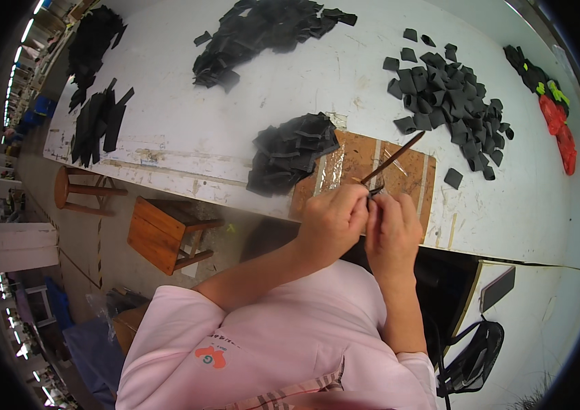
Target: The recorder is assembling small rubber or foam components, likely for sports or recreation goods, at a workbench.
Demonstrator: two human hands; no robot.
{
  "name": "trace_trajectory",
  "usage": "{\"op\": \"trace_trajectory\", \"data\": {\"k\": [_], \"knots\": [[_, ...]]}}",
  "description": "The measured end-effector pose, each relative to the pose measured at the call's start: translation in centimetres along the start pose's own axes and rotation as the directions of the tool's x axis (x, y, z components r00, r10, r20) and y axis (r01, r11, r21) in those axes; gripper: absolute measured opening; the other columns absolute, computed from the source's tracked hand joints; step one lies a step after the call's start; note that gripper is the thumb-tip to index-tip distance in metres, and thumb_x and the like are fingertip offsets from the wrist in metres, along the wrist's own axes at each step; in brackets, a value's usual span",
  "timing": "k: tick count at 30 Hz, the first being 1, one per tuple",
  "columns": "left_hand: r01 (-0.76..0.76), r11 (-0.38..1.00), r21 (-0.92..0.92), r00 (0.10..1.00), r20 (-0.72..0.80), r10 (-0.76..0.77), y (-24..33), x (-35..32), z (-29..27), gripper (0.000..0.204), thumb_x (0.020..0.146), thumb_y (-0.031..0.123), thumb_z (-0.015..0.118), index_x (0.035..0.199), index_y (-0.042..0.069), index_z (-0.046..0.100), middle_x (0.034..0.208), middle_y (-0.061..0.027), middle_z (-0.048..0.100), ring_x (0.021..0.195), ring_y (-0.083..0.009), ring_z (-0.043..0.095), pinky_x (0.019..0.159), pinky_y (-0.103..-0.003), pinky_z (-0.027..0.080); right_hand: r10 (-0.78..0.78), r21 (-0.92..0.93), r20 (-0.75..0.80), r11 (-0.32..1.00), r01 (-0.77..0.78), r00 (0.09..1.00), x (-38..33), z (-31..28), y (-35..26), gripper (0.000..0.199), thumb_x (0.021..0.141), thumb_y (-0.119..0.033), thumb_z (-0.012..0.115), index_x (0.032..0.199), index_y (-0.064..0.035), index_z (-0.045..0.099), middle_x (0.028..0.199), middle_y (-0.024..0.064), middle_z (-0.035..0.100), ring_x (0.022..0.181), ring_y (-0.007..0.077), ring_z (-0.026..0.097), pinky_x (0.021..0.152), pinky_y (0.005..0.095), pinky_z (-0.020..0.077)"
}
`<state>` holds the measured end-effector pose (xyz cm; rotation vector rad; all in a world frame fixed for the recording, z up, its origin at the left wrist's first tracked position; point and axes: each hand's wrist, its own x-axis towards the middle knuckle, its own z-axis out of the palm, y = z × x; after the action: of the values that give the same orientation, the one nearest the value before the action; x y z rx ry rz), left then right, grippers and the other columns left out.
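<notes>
My left hand (331, 222) and my right hand (392, 229) meet at the table's near edge, fingers pinched together on a small black piece (374, 195). A thin brown stick-like tool (393, 157) rises from between the hands and slants up to the right; which hand grips it I cannot tell. Under the hands lies a brown taped board (399, 174). A stack of flat black pieces (291, 152) sits just left of the board. A spread of folded black pieces (450, 102) lies to the upper right.
More black piles lie at the top centre (262, 34) and far left (95, 123) of the white table (235, 109). Red and yellow-green bits (555, 116) sit at the right edge. Two wooden stools (163, 232) stand on the floor at left. A phone (497, 288) lies lower right.
</notes>
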<state>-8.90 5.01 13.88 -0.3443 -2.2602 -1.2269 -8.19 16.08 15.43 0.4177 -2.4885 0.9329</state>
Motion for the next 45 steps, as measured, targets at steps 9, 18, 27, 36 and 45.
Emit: {"op": "trace_trajectory", "data": {"k": [9, 18, 27, 36, 45], "knots": [[0.736, -0.134, -0.663, 0.535, 0.692, -0.485, -0.2, 2.4, -1.3, 0.014, 0.076, -0.003, 0.055, 0.089, 0.0, 0.052, 0.07, -0.0028, 0.056, 0.041, -0.0003, 0.033, 0.036, -0.015, 0.024, 0.299, 0.295, -0.04, 0.915, -0.274, 0.954, 0.4, 0.1, 1.2, 0.011, 0.068, 0.0, 0.062, 0.077, 0.0019, 0.057, 0.064, 0.0073, 0.05, 0.049, 0.0151, 0.047, 0.045, 0.0266, 0.0378], [0.422, 0.837, -0.349, 0.906, 0.142, -0.398, 1.4, 2.4, -0.3, 0.005, 0.072, -0.001, 0.056, 0.077, 0.001, 0.057, 0.056, 0.0007, 0.053, 0.045, -0.0011, 0.042, 0.04, -0.019, 0.034, 0.33, 0.708, 0.696, -0.46, -0.536, 0.637, 1.8, -1.3, 1.1, 0.015, 0.08, -0.017, 0.059, 0.075, -0.0042, 0.054, 0.057, -0.0058, 0.042, 0.047, 0.0026, 0.033, 0.042, 0.0168, 0.0252], [0.533, -0.754, -0.385, 0.604, 0.797, 0.02, -0.1, 8.4, -1.5, 0.018, 0.09, 0.007, 0.035, 0.098, -0.001, 0.05, 0.072, -0.0096, 0.057, 0.03, -0.0024, 0.026, 0.029, -0.018, 0.021, 0.202, 0.793, 0.541, 0.201, -0.576, 0.816, 8.9, -3.5, 2.6, 0.022, 0.084, -0.026, 0.056, 0.071, -0.0086, 0.053, 0.059, -0.0069, 0.041, 0.051, 0.0016, 0.032, 0.044, 0.0162, 0.0238], [0.585, -0.71, -0.392, 0.54, 0.842, -0.021, -1.2, 7.7, -1.1, 0.01, 0.086, 0.003, 0.045, 0.096, 0.002, 0.049, 0.072, -0.0029, 0.055, 0.034, -0.002, 0.028, 0.033, -0.017, 0.022, 0.142, 0.788, 0.549, 0.241, -0.567, 0.823, 8.5, -2.9, 3.2, 0.025, 0.085, -0.026, 0.055, 0.07, -0.0061, 0.052, 0.059, -0.005, 0.043, 0.051, 0.0033, 0.033, 0.045, 0.017, 0.0267], [0.09, 0.805, -0.587, 0.955, 0.281, 0.098, 0.9, 9.1, -1.8, 0.03, 0.077, 0.001, 0.058, 0.106, -0.004, 0.052, 0.093, -0.0095, 0.057, 0.086, -0.0144, 0.053, 0.077, -0.022, 0.04, 0.349, 0.661, 0.164, 0.655, -0.366, 0.923, 7.0, -3.3, 2.6, 0.018, 0.078, -0.018, 0.061, 0.083, -0.0014, 0.055, 0.069, -0.0008, 0.05, 0.059, 0.007, 0.044, 0.05, 0.0201, 0.0352]]}}
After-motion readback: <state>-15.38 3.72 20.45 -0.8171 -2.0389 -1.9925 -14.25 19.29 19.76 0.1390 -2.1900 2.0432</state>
